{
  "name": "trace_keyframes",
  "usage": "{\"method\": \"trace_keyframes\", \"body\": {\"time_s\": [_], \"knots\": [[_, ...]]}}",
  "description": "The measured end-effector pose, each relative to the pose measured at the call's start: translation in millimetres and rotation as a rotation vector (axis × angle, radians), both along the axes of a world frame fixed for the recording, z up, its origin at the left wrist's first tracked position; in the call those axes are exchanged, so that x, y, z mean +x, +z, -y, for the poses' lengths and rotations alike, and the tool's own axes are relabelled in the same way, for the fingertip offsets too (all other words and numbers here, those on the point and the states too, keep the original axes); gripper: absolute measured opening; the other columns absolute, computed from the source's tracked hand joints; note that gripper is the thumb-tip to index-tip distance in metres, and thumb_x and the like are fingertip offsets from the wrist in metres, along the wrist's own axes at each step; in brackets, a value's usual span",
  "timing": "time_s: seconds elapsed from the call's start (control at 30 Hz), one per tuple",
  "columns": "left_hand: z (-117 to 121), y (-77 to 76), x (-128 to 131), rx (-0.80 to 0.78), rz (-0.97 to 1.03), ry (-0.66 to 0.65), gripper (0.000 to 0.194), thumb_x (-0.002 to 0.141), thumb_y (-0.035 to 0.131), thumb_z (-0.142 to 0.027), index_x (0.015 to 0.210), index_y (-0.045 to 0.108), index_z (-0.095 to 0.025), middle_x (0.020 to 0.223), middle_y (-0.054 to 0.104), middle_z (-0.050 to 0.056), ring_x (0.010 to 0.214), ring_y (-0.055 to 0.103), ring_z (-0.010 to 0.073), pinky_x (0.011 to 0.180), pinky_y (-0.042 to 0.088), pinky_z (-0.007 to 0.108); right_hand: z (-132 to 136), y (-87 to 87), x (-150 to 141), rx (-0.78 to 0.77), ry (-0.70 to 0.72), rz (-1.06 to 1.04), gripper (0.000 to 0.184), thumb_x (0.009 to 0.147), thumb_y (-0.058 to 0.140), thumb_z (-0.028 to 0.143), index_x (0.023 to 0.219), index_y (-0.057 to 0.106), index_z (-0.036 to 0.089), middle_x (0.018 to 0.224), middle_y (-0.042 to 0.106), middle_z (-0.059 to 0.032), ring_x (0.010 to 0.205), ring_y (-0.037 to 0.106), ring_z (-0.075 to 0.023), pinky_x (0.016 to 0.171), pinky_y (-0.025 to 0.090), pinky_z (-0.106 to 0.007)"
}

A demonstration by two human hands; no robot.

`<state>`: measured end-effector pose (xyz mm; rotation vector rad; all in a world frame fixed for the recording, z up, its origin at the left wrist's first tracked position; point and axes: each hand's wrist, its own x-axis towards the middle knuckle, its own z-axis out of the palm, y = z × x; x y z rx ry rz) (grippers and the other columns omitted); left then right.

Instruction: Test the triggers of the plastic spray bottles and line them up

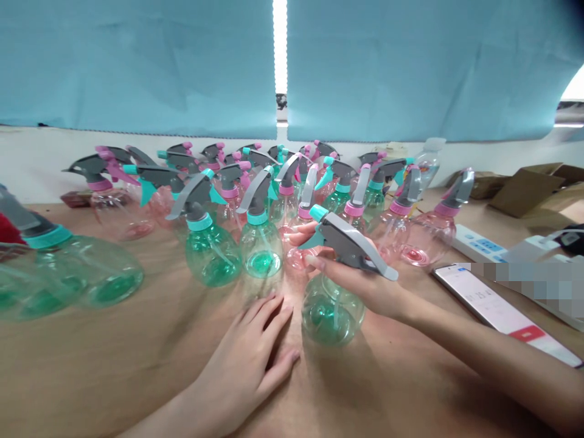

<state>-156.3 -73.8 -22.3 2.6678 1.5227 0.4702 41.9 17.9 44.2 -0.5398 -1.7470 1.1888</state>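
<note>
My right hand (360,283) is around the neck of a clear green spray bottle (332,313), just beneath its grey trigger head (349,240) with a turquoise nozzle. The bottle is upright, at or just above the tabletop. Part of the grip is hidden behind the head. My left hand (250,347) lies flat on the table to the left of this bottle, fingers stretched and holding nothing. Two more green spray bottles stand just beyond it, the nearer-to-centre one (261,249) beside a darker one (212,255).
Several pink and green spray bottles crowd the back of the wooden table (150,365). More green ones (109,274) stand at the left. On the right are a phone (493,304), a white power strip (479,243), a pink bottle (431,234) and an open cardboard box (524,188).
</note>
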Motion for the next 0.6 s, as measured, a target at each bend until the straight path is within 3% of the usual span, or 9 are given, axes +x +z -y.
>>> {"method": "trace_keyframes", "body": {"time_s": [0.13, 0.47, 0.6], "knots": [[0.4, 1.0, 0.6, -0.013, -0.013, -0.002, 0.046, 0.094, 0.052, -0.036, 0.135, 0.047, -0.016, 0.138, 0.05, 0.014, 0.127, 0.044, 0.0319, 0.1, 0.044, 0.05, 0.5, 0.4, -0.3, -0.015, 0.019, -0.011, 0.023, 0.082, 0.062, 0.017, 0.104, 0.059, 0.023, 0.103, 0.065, -0.0011, 0.068, 0.053, -0.0087, 0.065, 0.049, -0.026], [1.1, 0.1, 0.0, -0.016, 0.0, -0.005, 0.045, 0.094, 0.051, -0.036, 0.135, 0.045, -0.017, 0.138, 0.05, 0.014, 0.127, 0.044, 0.0317, 0.099, 0.043, 0.049, 0.2, 0.3, 0.8, -0.003, -0.003, 0.009, 0.023, 0.082, 0.062, 0.02, 0.105, 0.058, 0.023, 0.097, 0.067, -0.0012, 0.065, 0.052, -0.0093, 0.061, 0.048, -0.026], [1.4, 0.1, 0.2, -0.01, 0.01, -0.004, 0.045, 0.094, 0.052, -0.037, 0.134, 0.046, -0.018, 0.138, 0.049, 0.014, 0.127, 0.044, 0.0318, 0.1, 0.043, 0.048, -0.5, -0.2, 1.2, -0.005, 0.006, 0.008, 0.017, 0.082, 0.062, 0.021, 0.099, 0.059, 0.022, 0.103, 0.066, -0.0022, 0.071, 0.058, -0.0106, 0.067, 0.051, -0.028]]}}
